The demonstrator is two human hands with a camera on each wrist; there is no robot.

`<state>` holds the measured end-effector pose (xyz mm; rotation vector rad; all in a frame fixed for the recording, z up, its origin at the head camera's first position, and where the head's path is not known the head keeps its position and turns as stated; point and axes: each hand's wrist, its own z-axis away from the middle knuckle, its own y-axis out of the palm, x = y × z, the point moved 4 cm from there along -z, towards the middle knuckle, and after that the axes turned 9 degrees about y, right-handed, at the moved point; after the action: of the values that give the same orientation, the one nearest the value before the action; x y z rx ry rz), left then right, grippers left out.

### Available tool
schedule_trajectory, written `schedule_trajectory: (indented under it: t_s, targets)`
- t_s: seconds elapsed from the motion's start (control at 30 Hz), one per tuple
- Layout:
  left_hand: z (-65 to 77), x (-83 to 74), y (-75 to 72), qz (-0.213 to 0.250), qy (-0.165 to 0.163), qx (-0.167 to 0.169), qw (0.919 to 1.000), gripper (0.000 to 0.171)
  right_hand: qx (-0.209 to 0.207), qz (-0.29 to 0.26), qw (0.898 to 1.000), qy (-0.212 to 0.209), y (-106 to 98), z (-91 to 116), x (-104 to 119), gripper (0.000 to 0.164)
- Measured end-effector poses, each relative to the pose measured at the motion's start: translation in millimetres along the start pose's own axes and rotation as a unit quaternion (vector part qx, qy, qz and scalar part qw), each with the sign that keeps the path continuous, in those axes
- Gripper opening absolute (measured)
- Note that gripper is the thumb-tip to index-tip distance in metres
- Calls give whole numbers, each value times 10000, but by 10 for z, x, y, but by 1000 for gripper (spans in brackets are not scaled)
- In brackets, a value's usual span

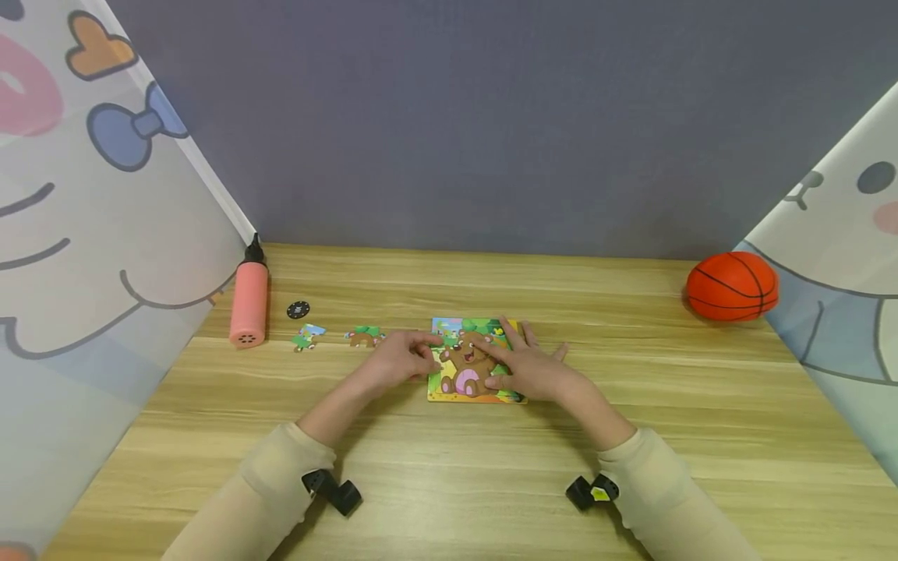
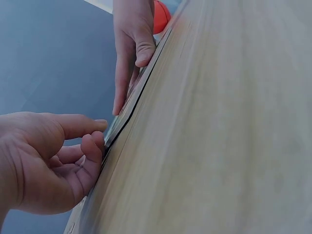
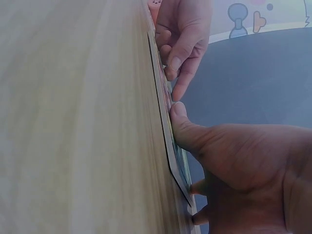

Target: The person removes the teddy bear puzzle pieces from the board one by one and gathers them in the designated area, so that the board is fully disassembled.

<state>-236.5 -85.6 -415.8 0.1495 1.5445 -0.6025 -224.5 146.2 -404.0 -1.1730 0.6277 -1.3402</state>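
A bear jigsaw puzzle [image 1: 466, 382] in a flat board lies on the wooden table between the two hands. My left hand [image 1: 403, 358] is at its upper left edge, index fingertip at the picture and thumb bent close below; I cannot tell whether a piece is between them. Spread over the puzzle's right side is my right hand [image 1: 536, 370], its fingers extended and its thumb on the bear. In the right wrist view the right thumb [image 3: 179, 111] rests at the board's near side. Two loose puzzle pieces lie to the left: a brown-and-green piece [image 1: 363, 337] and a blue-and-green piece [image 1: 307, 337].
A pink bottle [image 1: 249, 304] with a black top lies at the table's left edge, beside a round black chip [image 1: 298, 310]. At the far right sits a red ball [image 1: 733, 287] with black lines. A grey partition [image 1: 449, 156] rises behind the table [image 1: 449, 467].
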Motion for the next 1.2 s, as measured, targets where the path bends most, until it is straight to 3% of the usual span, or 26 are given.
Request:
schedule_trajectory:
  t_s: [0.5, 0.87, 1.2]
  targets:
    - [-19, -4, 27, 69, -59, 67, 9999, 49, -35, 52, 10000, 4, -5, 3, -4, 76]
    - [-42, -7, 42, 7, -1, -109, 9999, 47, -61, 77, 10000, -19, 0, 5, 3, 76]
    - [-43, 10, 35, -30, -9, -316, 9995, 36, -42, 60, 10000, -7, 6, 8, 8, 76]
